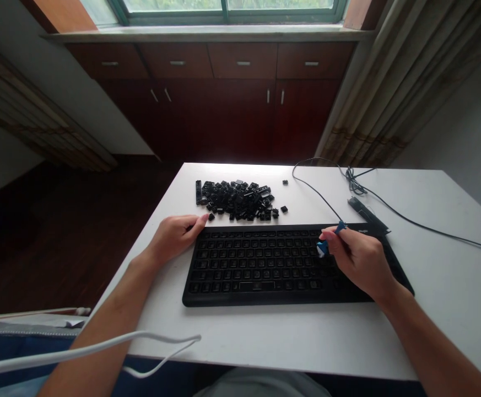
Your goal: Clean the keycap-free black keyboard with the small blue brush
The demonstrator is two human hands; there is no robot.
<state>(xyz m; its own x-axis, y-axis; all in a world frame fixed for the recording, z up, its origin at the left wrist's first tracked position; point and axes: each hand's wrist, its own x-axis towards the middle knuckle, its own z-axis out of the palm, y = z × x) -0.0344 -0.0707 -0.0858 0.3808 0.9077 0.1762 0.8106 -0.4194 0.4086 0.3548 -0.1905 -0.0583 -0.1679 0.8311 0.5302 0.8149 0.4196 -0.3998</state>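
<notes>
A black keyboard (260,300) with its keycaps off lies across the white table. My left hand (177,234) is closed at its upper left corner, the thumb along the edge and the other fingers curled, partly hidden. Above the right part of the board, my right hand (360,259) pinches a small blue brush (323,246), whose white end points down at the key sockets. Part of the brush is hidden by the fingers. Just behind the keyboard sits a heap of loose black keycaps (240,201), with a few strays beside it.
A black cable (414,220) runs from behind the keyboard, coiled at the back right. A dark flat strip (366,215) lies behind the right hand. A white cord (100,347) hangs across the lower left foreground. Beyond the white table (442,292) stand dark red cabinets (223,116).
</notes>
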